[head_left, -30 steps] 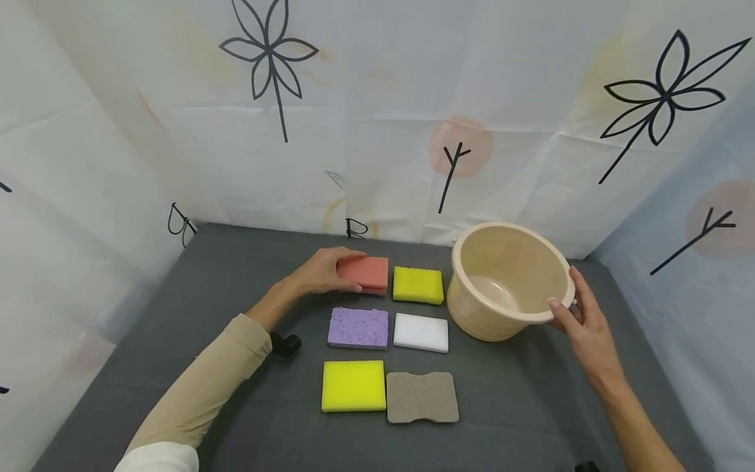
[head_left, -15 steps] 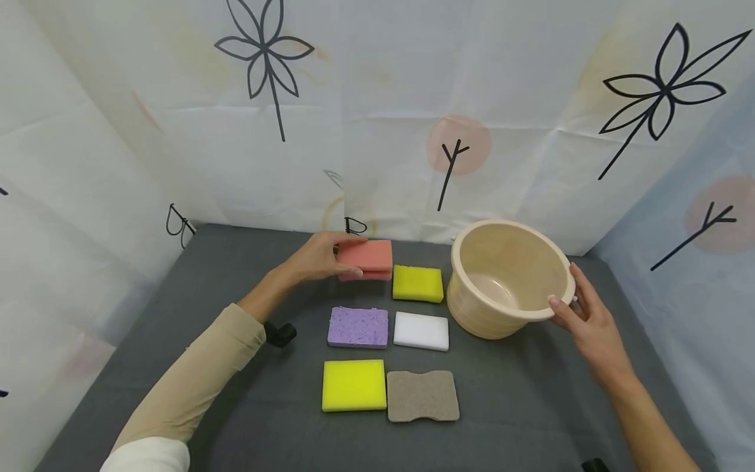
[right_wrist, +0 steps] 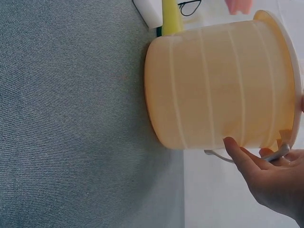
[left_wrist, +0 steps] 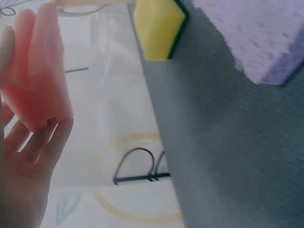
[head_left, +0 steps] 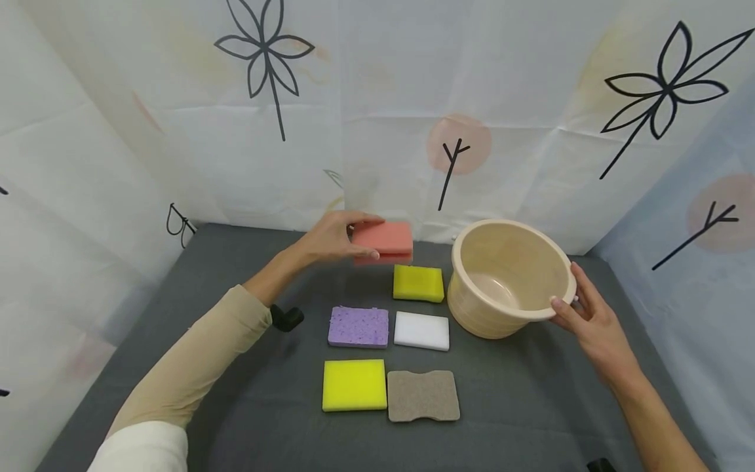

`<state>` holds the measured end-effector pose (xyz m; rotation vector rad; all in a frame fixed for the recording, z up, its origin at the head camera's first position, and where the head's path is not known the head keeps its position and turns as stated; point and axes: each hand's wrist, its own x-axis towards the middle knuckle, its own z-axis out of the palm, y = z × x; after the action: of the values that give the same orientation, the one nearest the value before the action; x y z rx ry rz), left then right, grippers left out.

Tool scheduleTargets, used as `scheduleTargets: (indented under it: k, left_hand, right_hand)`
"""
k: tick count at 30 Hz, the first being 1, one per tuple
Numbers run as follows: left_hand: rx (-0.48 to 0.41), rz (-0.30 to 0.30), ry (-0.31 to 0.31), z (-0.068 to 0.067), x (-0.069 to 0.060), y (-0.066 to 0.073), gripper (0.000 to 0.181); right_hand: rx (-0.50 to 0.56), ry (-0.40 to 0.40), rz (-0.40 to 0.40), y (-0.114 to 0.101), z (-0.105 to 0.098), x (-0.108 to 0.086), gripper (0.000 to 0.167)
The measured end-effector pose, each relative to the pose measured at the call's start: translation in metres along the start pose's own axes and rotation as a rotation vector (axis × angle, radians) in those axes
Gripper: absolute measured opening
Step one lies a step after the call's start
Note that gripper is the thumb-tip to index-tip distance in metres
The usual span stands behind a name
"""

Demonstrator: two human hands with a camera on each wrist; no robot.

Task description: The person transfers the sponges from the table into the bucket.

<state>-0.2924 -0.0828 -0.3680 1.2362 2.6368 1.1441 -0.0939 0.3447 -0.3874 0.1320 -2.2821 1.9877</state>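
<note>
My left hand [head_left: 330, 241] holds a pink sponge [head_left: 386, 237] up off the table, pinched between thumb and fingers. In the left wrist view the sponge [left_wrist: 40, 71] shows a deep groove along its side, with fingertips at its lower end. My right hand [head_left: 598, 328] grips a cream plastic bucket [head_left: 480, 314] at its right rim. The right wrist view shows that hand [right_wrist: 270, 180] by the rim and the thin handle of the bucket [right_wrist: 218, 85]. A yellow sponge [head_left: 417, 284] lies between the pink sponge and the bucket.
On the dark grey table [head_left: 248, 406] lie a purple sponge [head_left: 358, 327], a white sponge [head_left: 421, 331], a larger yellow sponge [head_left: 354, 385] and a grey-brown notched sponge [head_left: 423, 396]. A patterned white cloth [head_left: 383, 164] stands behind and along both sides.
My left hand has lifted the pink sponge from the table and carried it up and right, over the back of the yellow sponge. The right hand and bucket have stayed almost still.
</note>
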Motion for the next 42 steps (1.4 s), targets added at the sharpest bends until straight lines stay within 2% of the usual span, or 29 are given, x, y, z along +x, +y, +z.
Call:
scheduleTargets:
  k: [4,8,12,16,22,28,42]
  left_hand:
    - [-0.018,0.029,0.016,-0.003,0.01,0.011,0.065]
    - [0.023,0.038,0.02,-0.005,0.02,0.022,0.064]
    - [0.076,0.03,-0.007,-0.007,0.03,0.034,0.065]
    - [0.067,0.068,-0.032,-0.005,0.042,0.045,0.065]
    - [0.042,0.145,-0.047,0.004,0.06,0.06,0.063]
    - [0.017,0.19,-0.085,0.015,0.073,0.075,0.06]
    - [0.018,0.165,-0.142,0.04,0.105,0.102,0.069]
  right_hand:
    - [0.003,-0.002,0.005,-0.001,0.0,0.001,0.079]
    - [0.014,-0.005,0.013,-0.001,0.0,0.001,0.078]
    - [0.031,-0.004,0.021,-0.002,0.0,0.0,0.078]
    - [0.027,-0.001,0.022,-0.002,-0.002,0.0,0.079]
    - [-0.074,0.001,0.03,-0.004,-0.002,0.0,0.079]
    - [-0.173,0.014,0.042,-0.004,-0.002,0.001,0.079]
    - [-0.167,0.013,0.039,-0.003,-0.003,0.001,0.079]
